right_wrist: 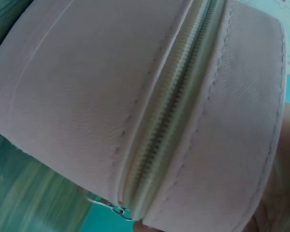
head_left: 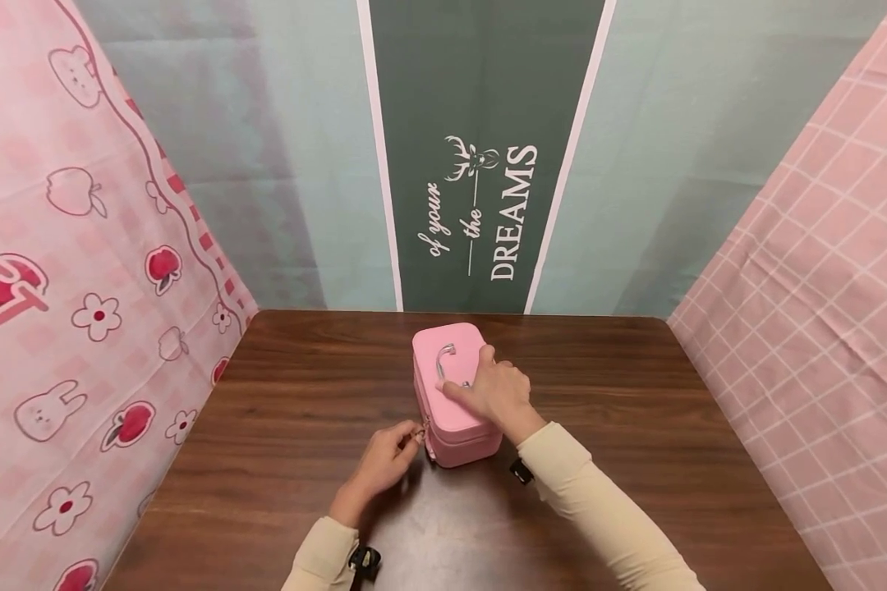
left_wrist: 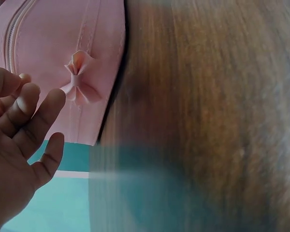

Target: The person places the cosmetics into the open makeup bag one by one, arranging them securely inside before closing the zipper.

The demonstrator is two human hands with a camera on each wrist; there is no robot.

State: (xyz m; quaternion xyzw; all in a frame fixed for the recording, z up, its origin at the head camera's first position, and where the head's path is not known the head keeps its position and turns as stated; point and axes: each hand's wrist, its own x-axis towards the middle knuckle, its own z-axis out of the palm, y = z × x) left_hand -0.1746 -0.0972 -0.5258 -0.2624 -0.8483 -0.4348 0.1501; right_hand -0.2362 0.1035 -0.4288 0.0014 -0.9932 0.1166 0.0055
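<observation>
A pink zippered case [head_left: 458, 410] with a silver handle [head_left: 441, 361] on its lid stands upright on the brown table. At its near left corner my left hand [head_left: 388, 458] pinches the small zipper pull, mostly hidden by the fingertips. In the left wrist view, the other fingers of that hand [left_wrist: 19, 130] are loosely bent beside a pink bow [left_wrist: 76, 82] and the zipper [left_wrist: 10, 46]. My right hand [head_left: 498, 392] holds the case from above at its right edge, thumb across the lid; some fingers are hidden. The right wrist view shows zipper teeth [right_wrist: 169, 116] along the case.
The wooden table [head_left: 303, 394] reaches back to a green and teal cloth [head_left: 458, 74] with white lettering. Patterned pink cloth [head_left: 81, 312] hangs at the left, pink checked cloth [head_left: 813, 271] at the right. Black wrist devices [head_left: 365, 562] sit by both sleeves.
</observation>
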